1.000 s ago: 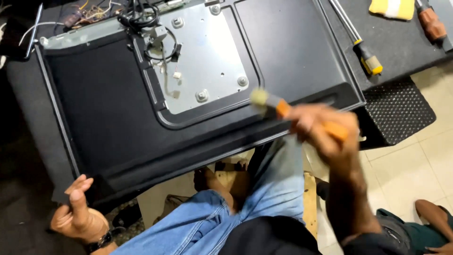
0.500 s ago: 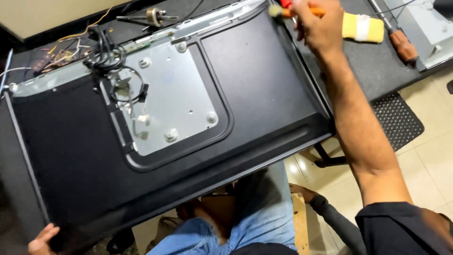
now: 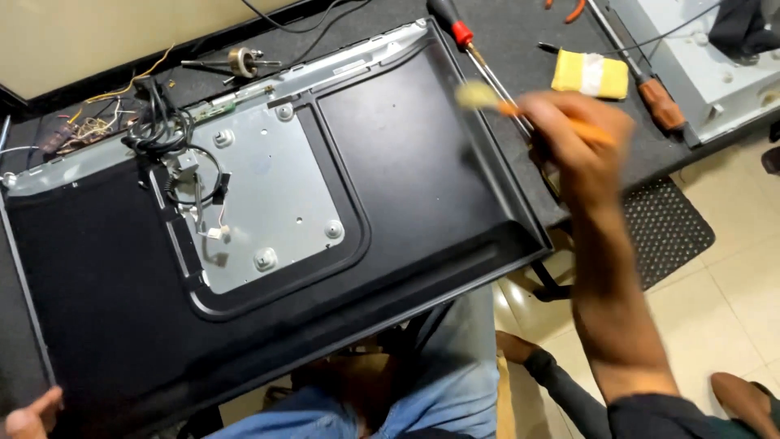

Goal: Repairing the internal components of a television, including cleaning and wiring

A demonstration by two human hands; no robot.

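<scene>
R hand (image 3: 578, 130) grips orange-handled brush (image 3: 520, 110), blurred, at TV back panel's (image 3: 422, 162) 2 o'clock edge. L hand (image 3: 28, 416) at 7 o'clock corner, grip unclear.

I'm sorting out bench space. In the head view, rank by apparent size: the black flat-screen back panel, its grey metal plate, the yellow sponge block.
1. Black back panel, by far the largest.
2. Grey metal plate, set into the panel.
3. Yellow sponge block, smallest; it lies farther from the camera, but the gap is too wide for that to matter.
</scene>
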